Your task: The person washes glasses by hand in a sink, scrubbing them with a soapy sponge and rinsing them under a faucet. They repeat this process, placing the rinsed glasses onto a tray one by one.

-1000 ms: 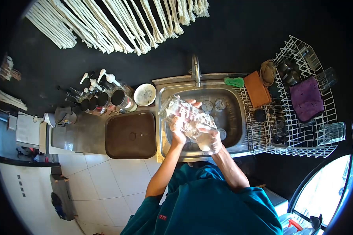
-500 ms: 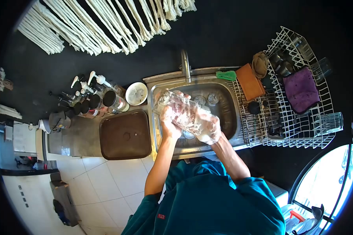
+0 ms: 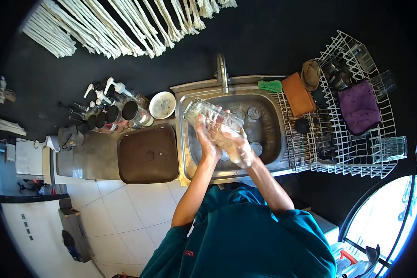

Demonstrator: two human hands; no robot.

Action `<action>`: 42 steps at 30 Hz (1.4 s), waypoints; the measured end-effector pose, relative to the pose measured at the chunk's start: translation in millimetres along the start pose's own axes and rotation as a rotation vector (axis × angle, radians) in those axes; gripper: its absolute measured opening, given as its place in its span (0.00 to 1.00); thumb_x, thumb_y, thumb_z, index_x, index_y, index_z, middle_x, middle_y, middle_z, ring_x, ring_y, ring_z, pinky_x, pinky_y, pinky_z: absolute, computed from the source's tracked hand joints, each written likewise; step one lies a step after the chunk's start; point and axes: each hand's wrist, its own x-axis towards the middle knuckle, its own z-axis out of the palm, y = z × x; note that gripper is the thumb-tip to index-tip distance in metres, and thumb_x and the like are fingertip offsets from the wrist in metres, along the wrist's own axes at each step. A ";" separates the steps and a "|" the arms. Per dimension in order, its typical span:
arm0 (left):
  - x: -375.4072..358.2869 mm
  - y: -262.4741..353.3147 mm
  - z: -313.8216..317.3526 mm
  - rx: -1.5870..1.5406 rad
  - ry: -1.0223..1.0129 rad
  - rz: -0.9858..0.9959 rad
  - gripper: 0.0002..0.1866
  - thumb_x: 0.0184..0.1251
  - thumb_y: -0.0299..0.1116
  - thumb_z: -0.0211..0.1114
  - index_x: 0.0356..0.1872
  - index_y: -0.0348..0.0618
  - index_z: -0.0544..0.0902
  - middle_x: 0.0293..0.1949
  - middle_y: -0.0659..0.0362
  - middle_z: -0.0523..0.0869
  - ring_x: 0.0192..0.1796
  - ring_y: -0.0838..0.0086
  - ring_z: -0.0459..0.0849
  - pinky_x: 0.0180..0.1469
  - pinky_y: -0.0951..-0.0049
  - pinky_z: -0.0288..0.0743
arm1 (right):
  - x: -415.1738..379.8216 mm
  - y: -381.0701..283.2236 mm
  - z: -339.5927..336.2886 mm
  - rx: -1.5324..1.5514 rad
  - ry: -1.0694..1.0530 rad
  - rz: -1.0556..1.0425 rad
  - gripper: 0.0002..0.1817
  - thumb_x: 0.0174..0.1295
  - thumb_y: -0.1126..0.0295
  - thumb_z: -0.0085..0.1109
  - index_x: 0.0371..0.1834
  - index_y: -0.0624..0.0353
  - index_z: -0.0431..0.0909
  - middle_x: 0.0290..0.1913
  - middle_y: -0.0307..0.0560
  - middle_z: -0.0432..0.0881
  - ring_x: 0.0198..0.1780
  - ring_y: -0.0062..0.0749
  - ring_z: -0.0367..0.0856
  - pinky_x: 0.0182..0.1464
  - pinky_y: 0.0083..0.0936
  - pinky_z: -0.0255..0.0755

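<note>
Left hand (image 3: 208, 143) and right hand (image 3: 237, 147), both foamy, close around a clear, tilted glass (image 3: 205, 110) above the sink (image 3: 271, 127). More round glassware (image 3: 254, 112) sits inside; beyond, a green sponge (image 3: 270, 86) lies at the back edge, near the faucet (image 3: 223, 76).

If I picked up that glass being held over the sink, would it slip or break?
It would probably be slippery, since white suds cover the right hand and cling to the clear glass. It looks like hard, see-through glass, so it likely wouldn't bend, and it might crack if it fell into the metal sink.
</note>
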 end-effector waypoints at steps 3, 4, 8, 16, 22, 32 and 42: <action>11.3 -11.4 -22.7 -0.234 -0.217 -0.104 0.37 0.60 0.64 0.51 0.55 0.37 0.72 0.51 0.48 0.79 0.52 0.53 0.79 0.55 0.55 0.75 | 18.2 32.6 -60.6 0.056 -0.002 0.000 0.36 0.54 0.55 0.66 0.64 0.58 0.64 0.61 0.45 0.70 0.63 0.32 0.67 0.65 0.31 0.59; 8.4 -10.8 -21.2 -0.225 -0.264 -0.108 0.38 0.60 0.64 0.50 0.57 0.38 0.70 0.52 0.49 0.78 0.53 0.53 0.79 0.55 0.54 0.75 | 24.4 43.1 -84.9 0.127 -0.176 -0.028 0.36 0.54 0.54 0.65 0.64 0.58 0.65 0.61 0.46 0.70 0.63 0.33 0.67 0.65 0.31 0.60; 1.3 10.3 7.6 -0.021 -0.220 -0.011 0.35 0.64 0.60 0.49 0.59 0.38 0.68 0.53 0.51 0.77 0.53 0.54 0.79 0.50 0.55 0.78 | 15.4 2.6 -21.9 -0.407 -0.060 0.015 0.31 0.56 0.53 0.63 0.58 0.62 0.70 0.57 0.49 0.73 0.58 0.36 0.70 0.61 0.29 0.62; -0.5 26.4 20.7 -0.152 0.030 -0.138 0.24 0.63 0.52 0.54 0.46 0.40 0.75 0.39 0.53 0.82 0.42 0.59 0.83 0.42 0.60 0.80 | -17.3 -21.3 19.7 -1.050 -0.110 -0.340 0.33 0.57 0.62 0.63 0.61 0.70 0.63 0.58 0.55 0.71 0.59 0.41 0.69 0.63 0.33 0.60; -4.0 18.2 10.4 -0.169 -0.144 -0.091 0.27 0.62 0.54 0.53 0.50 0.41 0.74 0.42 0.53 0.80 0.44 0.56 0.81 0.42 0.57 0.79 | -8.3 3.2 -8.6 -0.235 -0.044 -0.042 0.24 0.53 0.74 0.63 0.55 0.65 0.71 0.54 0.49 0.75 0.54 0.29 0.72 0.56 0.31 0.67; -4.9 43.1 13.8 0.006 -0.443 0.164 0.40 0.55 0.51 0.63 0.67 0.46 0.59 0.50 0.49 0.77 0.54 0.53 0.77 0.57 0.53 0.73 | -13.6 15.3 17.1 -0.005 0.124 -0.136 0.30 0.52 0.69 0.63 0.59 0.63 0.66 0.54 0.47 0.75 0.52 0.32 0.76 0.54 0.29 0.71; -10.6 28.0 11.8 -0.198 -0.293 0.147 0.30 0.60 0.50 0.59 0.59 0.45 0.67 0.48 0.53 0.79 0.47 0.56 0.81 0.48 0.57 0.78 | -13.3 11.6 -24.7 -0.005 0.074 0.204 0.28 0.46 0.59 0.62 0.48 0.67 0.75 0.49 0.57 0.78 0.51 0.40 0.77 0.54 0.34 0.73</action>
